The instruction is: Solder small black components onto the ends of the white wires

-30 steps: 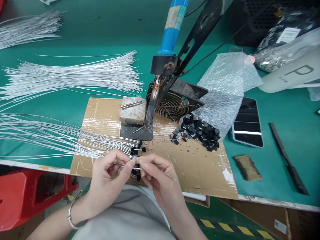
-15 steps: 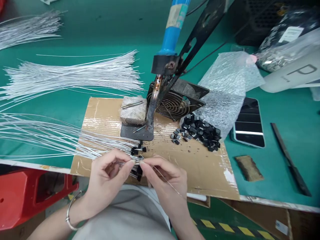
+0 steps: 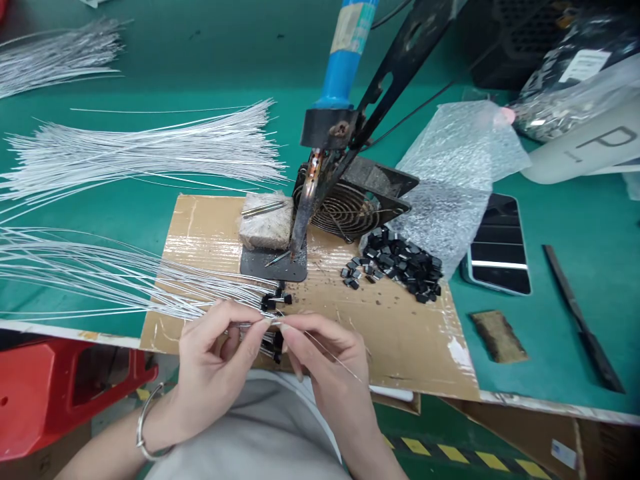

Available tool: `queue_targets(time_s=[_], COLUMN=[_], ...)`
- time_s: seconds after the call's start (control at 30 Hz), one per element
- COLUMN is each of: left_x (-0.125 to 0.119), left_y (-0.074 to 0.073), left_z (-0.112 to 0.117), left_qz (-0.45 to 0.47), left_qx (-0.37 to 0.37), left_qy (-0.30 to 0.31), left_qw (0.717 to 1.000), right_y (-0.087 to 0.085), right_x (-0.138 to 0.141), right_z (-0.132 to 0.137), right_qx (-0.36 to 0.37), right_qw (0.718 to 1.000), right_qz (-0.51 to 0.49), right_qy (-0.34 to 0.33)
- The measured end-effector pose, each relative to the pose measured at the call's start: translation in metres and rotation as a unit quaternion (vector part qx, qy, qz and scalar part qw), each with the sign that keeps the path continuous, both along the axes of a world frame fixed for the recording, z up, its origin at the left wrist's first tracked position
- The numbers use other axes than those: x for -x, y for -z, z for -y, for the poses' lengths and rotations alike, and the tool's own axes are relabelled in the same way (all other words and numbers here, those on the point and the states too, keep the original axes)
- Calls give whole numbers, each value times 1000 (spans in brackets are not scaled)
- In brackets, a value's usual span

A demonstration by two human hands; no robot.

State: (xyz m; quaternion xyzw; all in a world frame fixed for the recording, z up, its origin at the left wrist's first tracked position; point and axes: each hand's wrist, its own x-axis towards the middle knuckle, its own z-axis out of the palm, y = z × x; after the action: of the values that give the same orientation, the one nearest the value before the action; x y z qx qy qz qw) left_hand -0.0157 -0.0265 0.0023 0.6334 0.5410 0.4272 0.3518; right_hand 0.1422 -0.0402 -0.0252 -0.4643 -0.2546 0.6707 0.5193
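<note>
Both my hands meet fingertip to fingertip above the front of the cardboard. My left hand is closed in a pinch on the end of a white wire, most of it hidden by the fingers. Thumb and forefinger of my right hand pinch at the same spot, and a thin silvery solder wire trails from them across the palm. The tiny piece between the fingertips is too small to make out. Just beyond lie white wires with black connectors on their ends; more black connectors show beneath my fingers.
A blue-handled soldering iron on a black stand points down by a small fan and a wrapped block. Loose black connector housings are heaped on the cardboard. Rightward lie a phone, a sponge and a dark file-like tool.
My right hand has shifted slightly left and its grip has turned a little. My left hand has barely moved, and the fingertips stay together.
</note>
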Motion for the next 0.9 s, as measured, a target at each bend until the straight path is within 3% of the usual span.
queue_targets(time_s=[0.3, 0.57, 0.9], left_x=[2, 2, 2], left_y=[0, 0, 1], left_z=[0, 2, 3], left_qz=[-26, -82, -115], left_qx=[-52, -75, -74], left_qy=[37, 35, 50], left_qw=[998, 993, 989], right_y=[-1, 5, 0], right_x=[1, 2, 0], right_z=[0, 0, -3], right_qx=[-1, 28, 64], right_qw=[1000, 999, 996], right_qz=[5, -27, -63], right_qy=[11, 10, 1])
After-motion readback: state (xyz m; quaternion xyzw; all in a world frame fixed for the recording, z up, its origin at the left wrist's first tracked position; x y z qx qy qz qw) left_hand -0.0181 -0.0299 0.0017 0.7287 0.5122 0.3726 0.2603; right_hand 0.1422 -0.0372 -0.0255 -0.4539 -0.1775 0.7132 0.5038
